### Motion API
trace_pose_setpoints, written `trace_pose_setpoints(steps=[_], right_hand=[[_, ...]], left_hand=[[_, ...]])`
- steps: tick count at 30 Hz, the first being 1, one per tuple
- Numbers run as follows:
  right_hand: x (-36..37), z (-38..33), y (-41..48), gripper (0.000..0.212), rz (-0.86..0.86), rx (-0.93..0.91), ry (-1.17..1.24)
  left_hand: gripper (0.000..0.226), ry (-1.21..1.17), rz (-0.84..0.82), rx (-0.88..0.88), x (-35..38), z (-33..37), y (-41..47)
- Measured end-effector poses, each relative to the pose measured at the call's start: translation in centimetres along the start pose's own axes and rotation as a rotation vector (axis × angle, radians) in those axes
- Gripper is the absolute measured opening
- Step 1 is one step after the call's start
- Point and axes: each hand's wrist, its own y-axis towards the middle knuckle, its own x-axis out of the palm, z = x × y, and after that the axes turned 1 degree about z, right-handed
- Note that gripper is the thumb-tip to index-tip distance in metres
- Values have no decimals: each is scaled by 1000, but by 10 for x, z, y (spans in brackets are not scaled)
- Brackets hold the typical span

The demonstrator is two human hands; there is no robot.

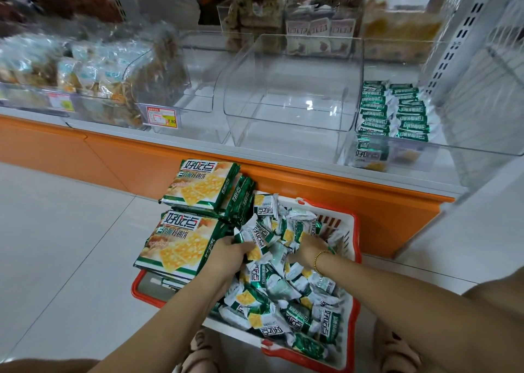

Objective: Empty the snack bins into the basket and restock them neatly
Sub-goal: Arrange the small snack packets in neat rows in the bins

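Observation:
A red basket (355, 262) sits on the floor below the shelf, heaped with several small green-and-white cracker packets (283, 296). Large flat cracker packs (175, 245) are stacked on its left side. My left hand (229, 252) grips a bunch of small packets at the heap's top. My right hand (307, 248), with a gold bracelet at the wrist, is sunk into the heap, its fingers closed around packets. On the shelf, a clear bin (292, 95) stands empty. The bin to its right (479, 146) holds neat rows of green packets (394, 109).
Another clear bin (198, 75) left of the empty one holds nothing I can see and carries a price tag (161, 116). Bins further left hold other wrapped snacks (85, 69). The orange shelf base (312, 185) runs behind the basket. White floor tiles lie to the left.

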Motion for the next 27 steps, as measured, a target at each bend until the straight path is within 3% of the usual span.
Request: trace_pose_setpoints(steps=[2,4,5,6,7,8,14,18,20,22,27], right_hand=[[7,5,-1,77,56,-27,-25],[8,9,2,48,47,-53,-31],[6,11,2,31,28,-62,-11],[3,13,2,24,12,-56,26],[0,16,2,19,-6,-50,59],[-2,18,0,22,-25,-40,101],[-11,41,-20,48,-153,52,546],[-27,46,-53,25,-40,-264,533],[-39,44,-71,11,94,-444,479],[-53,42,-87,12,183,-546,461],[-99,37,-122,20,312,-704,487]], left_hand=[[35,-19,-25,-27,0,2,-4],[53,-127,-45,-38,2,4,-6],[52,-162,-69,-36,2,7,-9],[58,-186,-72,-40,4,9,-11],[35,-172,-79,-60,4,10,-10],[21,-156,-93,-77,6,12,-13],[14,-211,-154,-249,12,9,-13],[19,-275,-285,-345,19,2,-12],[39,-339,-367,-315,22,4,-12],[49,-419,-434,-258,26,12,-10],[36,-446,-523,-12,41,57,-25]])
